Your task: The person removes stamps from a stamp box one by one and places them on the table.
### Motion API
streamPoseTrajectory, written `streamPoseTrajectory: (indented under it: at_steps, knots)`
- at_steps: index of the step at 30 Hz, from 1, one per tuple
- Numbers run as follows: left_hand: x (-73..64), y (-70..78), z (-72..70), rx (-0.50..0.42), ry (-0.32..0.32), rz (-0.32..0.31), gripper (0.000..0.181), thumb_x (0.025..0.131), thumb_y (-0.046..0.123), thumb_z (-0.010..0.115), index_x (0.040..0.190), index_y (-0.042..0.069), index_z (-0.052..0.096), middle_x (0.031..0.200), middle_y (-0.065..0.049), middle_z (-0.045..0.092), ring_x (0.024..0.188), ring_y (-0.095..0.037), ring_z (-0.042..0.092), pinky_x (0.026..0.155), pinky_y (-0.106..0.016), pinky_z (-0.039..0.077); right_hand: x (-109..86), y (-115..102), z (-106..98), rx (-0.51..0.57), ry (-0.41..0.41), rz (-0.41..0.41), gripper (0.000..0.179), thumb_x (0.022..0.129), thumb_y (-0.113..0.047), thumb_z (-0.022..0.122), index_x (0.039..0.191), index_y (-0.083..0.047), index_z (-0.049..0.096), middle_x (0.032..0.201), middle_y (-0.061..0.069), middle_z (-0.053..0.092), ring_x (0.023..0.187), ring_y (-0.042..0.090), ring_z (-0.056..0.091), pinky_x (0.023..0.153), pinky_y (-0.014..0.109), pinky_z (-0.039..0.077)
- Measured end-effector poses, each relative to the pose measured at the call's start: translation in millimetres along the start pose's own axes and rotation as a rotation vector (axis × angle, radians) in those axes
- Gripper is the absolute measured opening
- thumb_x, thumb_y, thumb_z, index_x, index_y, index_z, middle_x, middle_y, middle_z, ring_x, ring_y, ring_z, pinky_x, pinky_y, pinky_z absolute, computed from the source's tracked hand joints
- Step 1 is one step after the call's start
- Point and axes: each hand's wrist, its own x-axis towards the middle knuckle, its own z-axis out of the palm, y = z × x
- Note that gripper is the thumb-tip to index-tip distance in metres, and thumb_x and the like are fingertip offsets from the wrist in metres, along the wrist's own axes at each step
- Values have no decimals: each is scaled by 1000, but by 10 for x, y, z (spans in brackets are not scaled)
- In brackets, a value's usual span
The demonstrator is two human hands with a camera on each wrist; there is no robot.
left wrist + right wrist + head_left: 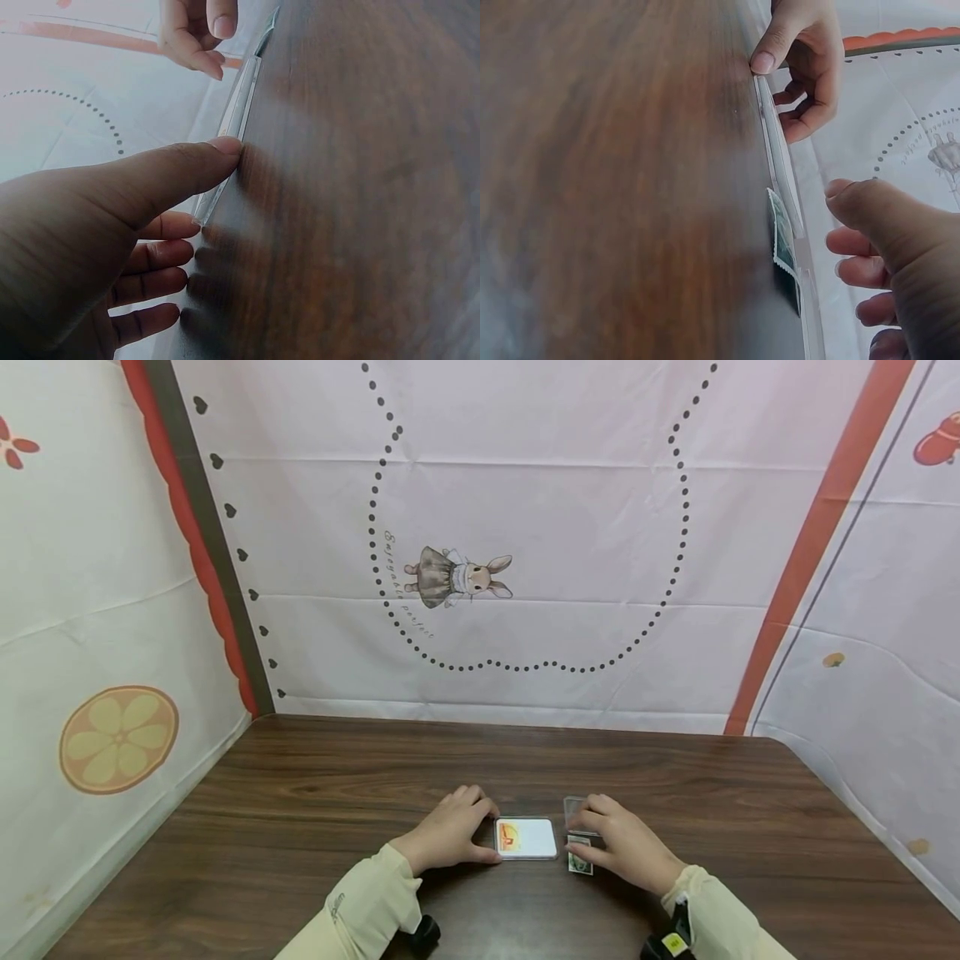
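A flat clear plastic case with a white card inside, an orange picture at its left end, lies on the table. My left hand grips its left end, thumb on the near edge and fingers at the far corner; the left wrist view shows this thumb and index finger around the case. Right of it lies a small green stamp with a white perforated border, raised at one side in the right wrist view. Behind the stamp is a clear plastic piece. My right hand hovers over both, fingers loosely bent and apart, holding nothing.
The dark wood-grain table reaches back to a white printed cloth hanging behind it. More patterned cloth hangs along the left side, and another stretch lines the right. Dark wrist cameras sit below both hands.
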Motion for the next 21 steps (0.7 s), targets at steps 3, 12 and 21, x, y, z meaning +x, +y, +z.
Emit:
streamPoseTrajectory:
  at_steps: [3, 12, 21]
  knots:
    - [6, -2, 6, 2, -4, 0, 52, 78, 47, 77, 116, 15, 62, 108, 2, 53, 98, -13, 47, 89, -36, 42, 13, -7, 6, 16, -7, -5, 14, 86, -30, 71, 96, -20, 72, 90, -10, 52, 78, 1, 45, 64, 20, 43]
    - [10, 2, 9, 6, -7, -4, 52, 77, 47, 77, 116, 15, 62, 108, 2, 53, 98, -14, 48, 89, -36, 42, 59, -24, 38, -13, 1, -19, 12, 86, -31, 72, 94, -23, 71, 89, -10, 51, 77, 2, 44, 65, 21, 41]
    - [8, 0, 4, 11, -5, -4, 52, 77, 47, 77, 116, 15, 62, 108, 2, 53, 99, -14, 48, 89, -36, 42, 100, -50, 42, -21, -14, -14, 14, 87, -33, 70, 95, -22, 71, 91, -9, 52, 79, 1, 42, 64, 19, 40]
